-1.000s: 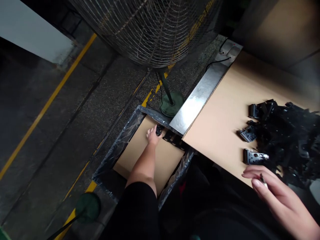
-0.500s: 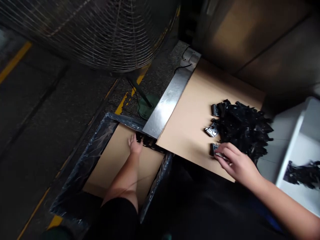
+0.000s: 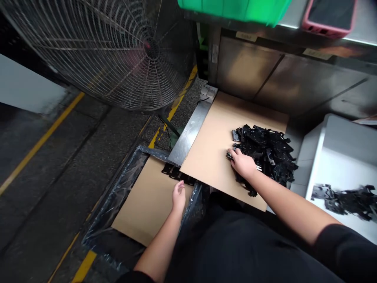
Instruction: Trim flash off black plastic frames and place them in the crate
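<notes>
My right hand (image 3: 244,165) reaches over the left edge of a heap of black parts (image 3: 265,147), its fingers closed on a small black part (image 3: 229,155) with a shiny edge. The heap lies on a cardboard sheet (image 3: 206,145) on the bench. My left hand (image 3: 178,193) hovers above a second cardboard sheet (image 3: 141,200) inside a box lined with clear plastic (image 3: 101,220). Its fingers are slightly bent and no part shows in them. Just beyond this hand, a row of flat black parts (image 3: 173,173) lies along the sheet's far edge, partly hidden under the bench cardboard.
A large wire-caged fan (image 3: 132,59) stands at the upper left. To the right is a white bin (image 3: 318,157) with more black parts (image 3: 350,200). A green bin (image 3: 235,10) and a pink-edged phone-like device (image 3: 330,17) are on the shelf above. A metal strip (image 3: 188,133) borders the bench.
My left hand has drawn back from the row of black parts toward me. My right hand has shifted from a part at the heap's near edge to one farther up. The view has tilted up.
</notes>
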`<move>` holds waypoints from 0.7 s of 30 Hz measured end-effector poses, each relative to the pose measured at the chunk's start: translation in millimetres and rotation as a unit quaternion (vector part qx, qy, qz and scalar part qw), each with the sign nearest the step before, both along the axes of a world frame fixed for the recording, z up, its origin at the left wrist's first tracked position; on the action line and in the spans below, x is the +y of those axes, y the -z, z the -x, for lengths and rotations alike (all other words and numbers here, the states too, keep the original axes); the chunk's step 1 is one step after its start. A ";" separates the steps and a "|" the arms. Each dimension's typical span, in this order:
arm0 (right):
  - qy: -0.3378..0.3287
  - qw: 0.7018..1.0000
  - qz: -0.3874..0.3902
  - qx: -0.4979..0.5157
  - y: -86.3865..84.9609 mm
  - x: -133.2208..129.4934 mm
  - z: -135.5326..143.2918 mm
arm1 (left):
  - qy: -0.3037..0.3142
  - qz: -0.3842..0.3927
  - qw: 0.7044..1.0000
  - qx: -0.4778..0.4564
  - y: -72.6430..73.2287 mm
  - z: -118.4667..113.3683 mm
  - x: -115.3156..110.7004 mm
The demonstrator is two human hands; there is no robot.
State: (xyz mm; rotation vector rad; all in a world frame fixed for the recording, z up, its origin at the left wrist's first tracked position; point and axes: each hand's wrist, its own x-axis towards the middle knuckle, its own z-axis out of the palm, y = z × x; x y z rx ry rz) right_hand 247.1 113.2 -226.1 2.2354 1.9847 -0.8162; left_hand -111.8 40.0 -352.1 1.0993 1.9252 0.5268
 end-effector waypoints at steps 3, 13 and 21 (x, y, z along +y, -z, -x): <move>0.032 0.997 -0.019 0.070 -11.7 1.7 -5.3 | -0.008 -0.036 0.999 -0.025 -28.1 -21.6 -20.9; 0.180 0.900 -0.043 0.394 -99.1 -53.8 -37.7 | 0.195 -0.235 0.949 -0.080 -157.5 -137.2 -33.0; 0.188 0.800 0.009 0.569 -158.9 -136.0 -69.1 | 0.387 -0.157 0.861 -0.290 -233.7 -225.1 -31.2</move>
